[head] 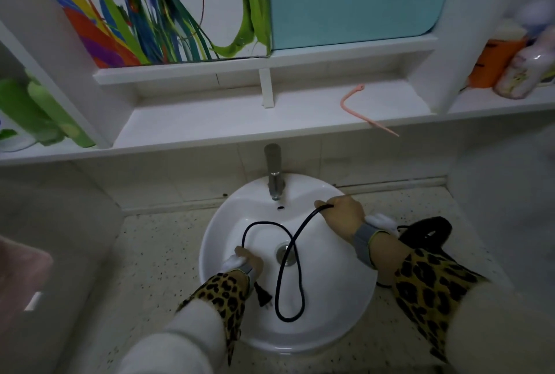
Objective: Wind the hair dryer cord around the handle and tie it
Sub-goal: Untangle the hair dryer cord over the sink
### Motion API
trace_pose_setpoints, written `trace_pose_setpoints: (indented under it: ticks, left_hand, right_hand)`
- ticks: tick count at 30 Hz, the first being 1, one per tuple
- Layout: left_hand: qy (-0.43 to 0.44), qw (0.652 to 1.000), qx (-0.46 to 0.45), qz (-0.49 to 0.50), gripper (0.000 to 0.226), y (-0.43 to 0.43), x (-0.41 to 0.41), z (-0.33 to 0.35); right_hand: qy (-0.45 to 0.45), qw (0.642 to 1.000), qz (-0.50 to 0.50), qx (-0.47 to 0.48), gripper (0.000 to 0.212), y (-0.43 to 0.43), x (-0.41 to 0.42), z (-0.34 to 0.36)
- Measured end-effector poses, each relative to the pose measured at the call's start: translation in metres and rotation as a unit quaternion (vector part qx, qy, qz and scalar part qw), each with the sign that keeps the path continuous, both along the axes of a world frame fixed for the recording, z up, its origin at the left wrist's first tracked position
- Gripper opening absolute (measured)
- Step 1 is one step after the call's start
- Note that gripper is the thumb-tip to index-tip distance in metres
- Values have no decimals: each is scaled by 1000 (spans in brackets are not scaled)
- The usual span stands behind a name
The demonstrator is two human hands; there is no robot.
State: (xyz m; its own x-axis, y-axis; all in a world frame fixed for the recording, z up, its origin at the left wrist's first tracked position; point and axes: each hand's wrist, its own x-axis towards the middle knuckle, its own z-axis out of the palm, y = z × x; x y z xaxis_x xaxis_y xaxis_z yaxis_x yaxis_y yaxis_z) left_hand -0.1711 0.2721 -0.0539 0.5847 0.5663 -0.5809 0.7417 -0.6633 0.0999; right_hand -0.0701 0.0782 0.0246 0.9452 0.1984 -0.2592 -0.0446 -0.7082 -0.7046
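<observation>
A black hair dryer lies on the speckled counter to the right of the white sink, partly hidden behind my right forearm. Its black cord loops across the basin. My right hand grips the cord over the sink's far right rim. My left hand holds the cord near its other end at the sink's left rim, and the plug hangs just below that wrist. A long loop of cord sags toward the basin's near side.
A metal faucet stands at the back of the sink. A pink curved strip lies on the white shelf above. Bottles stand on the right shelf, green bottles on the left. A pink cloth sits at far left.
</observation>
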Motion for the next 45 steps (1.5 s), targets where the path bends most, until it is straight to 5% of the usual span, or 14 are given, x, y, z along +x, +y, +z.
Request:
trace_pose_setpoints:
  ticks: [4,8,10,12,16,20,24,26,29,31,32,36,40,45]
  left_hand:
    - [-307,935,-161,68,49,-19,24,35]
    - [-218,870,-442,-22,54,-66,50,95]
    - [-188,894,-366,-177,46,-77,56,112]
    - [-270,901,-193,-278,34,-78,62,115]
    - [-408,860,-277,-134,23,-65,68,124]
    - [-427,854,-289,-74,21,-60,71,124]
    - [-390,896,-172,-126,12,-88,66,118]
    - [-368,913,-51,-168,56,-106,61,123]
    - [-412,822,222,-324,86,-148,57,140]
    - [-424,716,294,-470,82,-184,56,144]
    - [-396,699,280,-524,78,-203,54,144]
    - [-228,835,127,-485,41,-224,58,145]
    - [-309,851,48,-422,27,-180,53,159]
    - [-409,865,-86,-276,18,-150,41,157]
  right_hand:
    - [-1,1000,-1,15,57,-3,3,-3]
    - [-3,1000,8,4,46,-13,7,0]
    - [-4,1000,17,22,34,-25,8,4]
    - [-24,997,50,57,39,-46,8,6]
    - [-19,987,151,-47,50,-108,13,7]
    - [-24,982,139,-123,45,-165,19,7]
    - [-17,973,151,-172,40,-180,18,15]
    - [-30,962,175,-209,47,-179,16,22]
    - [-71,945,229,-222,51,-175,11,34]
    - [-100,940,260,-198,43,-171,8,41]
    - [-118,938,271,-179,36,-169,7,44]
    - [-132,951,273,-62,21,-189,10,45]
    - [-49,977,198,-64,71,-249,26,34]
    - [38,984,157,-70,84,-262,28,17]
